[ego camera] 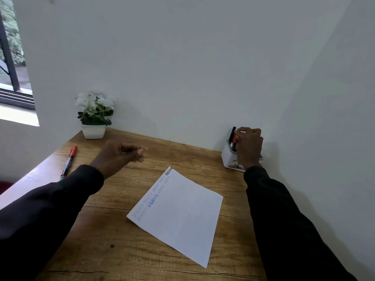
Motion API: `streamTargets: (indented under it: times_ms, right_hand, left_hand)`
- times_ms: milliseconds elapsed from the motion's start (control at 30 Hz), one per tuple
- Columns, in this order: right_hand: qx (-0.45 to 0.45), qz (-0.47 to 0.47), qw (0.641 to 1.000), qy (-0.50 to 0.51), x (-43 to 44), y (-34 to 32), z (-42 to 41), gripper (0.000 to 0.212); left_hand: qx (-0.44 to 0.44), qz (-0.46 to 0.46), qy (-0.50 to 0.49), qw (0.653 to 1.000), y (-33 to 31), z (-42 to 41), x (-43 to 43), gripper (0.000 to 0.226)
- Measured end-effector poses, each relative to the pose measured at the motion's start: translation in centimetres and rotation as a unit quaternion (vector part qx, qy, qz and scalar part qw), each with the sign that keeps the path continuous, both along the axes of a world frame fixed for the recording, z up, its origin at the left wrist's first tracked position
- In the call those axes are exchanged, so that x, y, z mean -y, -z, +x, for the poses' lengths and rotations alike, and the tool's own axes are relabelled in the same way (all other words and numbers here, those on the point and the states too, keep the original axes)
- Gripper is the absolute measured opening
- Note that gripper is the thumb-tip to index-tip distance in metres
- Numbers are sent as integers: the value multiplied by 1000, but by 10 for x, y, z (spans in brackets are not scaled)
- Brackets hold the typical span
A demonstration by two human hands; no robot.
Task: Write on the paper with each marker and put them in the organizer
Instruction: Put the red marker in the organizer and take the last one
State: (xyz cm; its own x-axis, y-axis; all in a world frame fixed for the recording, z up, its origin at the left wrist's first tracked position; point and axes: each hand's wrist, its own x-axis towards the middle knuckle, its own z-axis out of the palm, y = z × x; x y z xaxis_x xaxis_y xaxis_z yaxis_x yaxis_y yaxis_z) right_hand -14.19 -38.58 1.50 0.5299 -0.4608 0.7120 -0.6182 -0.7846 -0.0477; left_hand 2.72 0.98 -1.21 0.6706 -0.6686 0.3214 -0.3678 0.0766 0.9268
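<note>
My right hand (249, 148) pinches a red marker (235, 139) at the mouth of the white organizer (227, 157), far right on the surface (113, 230). My left hand (119, 155) hangs loosely curled, holding nothing. Next, I think, it must reach the capped marker (69, 162) lying left, well apart from the paper (182, 216).

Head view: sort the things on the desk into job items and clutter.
Job: paper, organizer, loose red-capped marker, black marker standing in the organizer, held marker in the right hand.
Clutter: potted plant.

White organizer (226, 157), red-capped marker (69, 161)
</note>
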Motion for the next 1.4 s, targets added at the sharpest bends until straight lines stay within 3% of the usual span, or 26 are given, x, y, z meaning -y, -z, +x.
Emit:
streamTargets:
  times_ms: [467,667,1133,1267,1400]
  right_hand:
    - [18,60,998,-2,-4,-1,0,26]
    - [177,138,972,-72,2,3,-1,23]
    - [287,158,931,-163,-29,-17,-5,11]
    - [251,223,911,-240,-87,-9,14,6]
    - [124,320,883,-319,-146,16,44,4]
  left_hand:
    - [1,24,-2,1000,11,6,-7,20]
    - [3,28,-3,1000,12,13,-12,21]
    - [8,13,-21,1000,10,12,-26,22]
    - [4,17,-40,999,9,7,-38,21]
    - [14,7,-71,997,10,11,-61,22]
